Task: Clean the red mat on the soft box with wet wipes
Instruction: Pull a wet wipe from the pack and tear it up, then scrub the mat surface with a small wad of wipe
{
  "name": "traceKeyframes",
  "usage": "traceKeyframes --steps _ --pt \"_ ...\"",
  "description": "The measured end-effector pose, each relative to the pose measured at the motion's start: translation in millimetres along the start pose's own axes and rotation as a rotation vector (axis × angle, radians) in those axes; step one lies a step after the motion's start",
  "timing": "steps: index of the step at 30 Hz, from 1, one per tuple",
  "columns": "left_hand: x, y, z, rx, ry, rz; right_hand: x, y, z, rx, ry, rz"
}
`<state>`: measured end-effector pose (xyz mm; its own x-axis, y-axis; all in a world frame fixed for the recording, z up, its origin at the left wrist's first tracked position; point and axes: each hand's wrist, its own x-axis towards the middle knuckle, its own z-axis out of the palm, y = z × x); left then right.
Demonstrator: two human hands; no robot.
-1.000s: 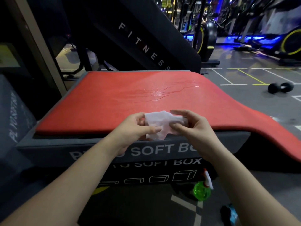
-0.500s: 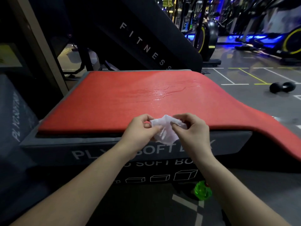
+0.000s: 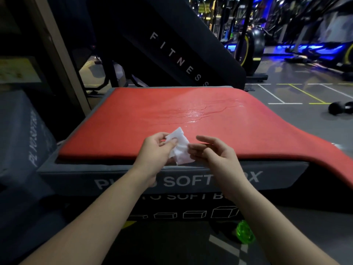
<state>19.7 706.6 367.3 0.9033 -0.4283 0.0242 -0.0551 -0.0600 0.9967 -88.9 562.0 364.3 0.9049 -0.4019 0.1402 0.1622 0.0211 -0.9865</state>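
Note:
A red mat point(image 3: 145, 119) lies across the top of a grey soft box point(image 3: 267, 175) and droops off its right side toward the floor. A wet, shiny patch sits near the mat's middle right. Above the mat's front edge, my left hand point(image 3: 156, 150) pinches a crumpled white wet wipe point(image 3: 179, 148) between thumb and fingers. Just right of the wipe is my right hand point(image 3: 215, 152), its fingers loosely spread; the fingertips are at the wipe's edge but grip nothing.
A green spray bottle point(image 3: 245, 234) lies on the floor below the box front. A dumbbell point(image 3: 342, 108) rests on the floor at right. A black slanted panel marked FITNESS point(image 3: 177, 60) rises behind the box, and another grey box point(image 3: 23, 131) stands at left.
My right hand has let go of the wipe and opened its fingers. The left hand alone now holds it, a little higher over the mat edge.

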Motion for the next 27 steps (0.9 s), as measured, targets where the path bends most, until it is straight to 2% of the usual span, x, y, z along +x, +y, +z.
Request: traceKeyframes --steps 2,4,5,7,9,14,17,19,21,24,27 --pt "4.1 -0.3 -16.7 0.037 0.065 0.018 13.5 12.0 -7.4 -0.482 0.117 -0.188" --pt "6.4 -0.9 -36.6 0.097 0.123 0.035 29.7 25.6 -12.9 -0.913 0.039 -0.359" --pt "7.8 -3.9 -46.4 0.125 0.15 0.033 35.8 32.1 -11.5 -0.995 -0.025 -0.356" --pt "10.5 -10.0 -63.2 0.165 0.19 0.022 46.4 42.8 0.0 -1.003 -0.109 -0.3" --pt "14.2 -11.0 -75.6 0.185 0.221 0.022 57.3 52.4 15.5 -1.082 -0.123 -0.354" --pt "29.6 -10.5 -93.2 0.226 0.277 0.046 97.4 56.6 6.5 -1.569 -0.309 -0.361" --pt "42.2 -18.6 -96.5 0.383 0.362 0.024 106.2 55.3 -1.2 -1.747 -0.423 -0.489" --pt "48.1 -22.9 -97.2 0.431 0.383 0.031 106.5 64.2 -0.2 -1.807 -0.398 -0.593" --pt "53.4 -25.3 -97.6 0.457 0.376 0.035 106.6 66.8 -0.1 -1.789 -0.34 -0.586" --pt "56.6 -30.0 -96.0 0.451 0.37 0.026 106.6 62.0 -8.9 -1.753 -0.412 -0.527" --pt "56.6 -34.4 -85.0 0.442 0.327 0.034 103.9 56.4 -26.1 -1.776 -0.389 -0.514"
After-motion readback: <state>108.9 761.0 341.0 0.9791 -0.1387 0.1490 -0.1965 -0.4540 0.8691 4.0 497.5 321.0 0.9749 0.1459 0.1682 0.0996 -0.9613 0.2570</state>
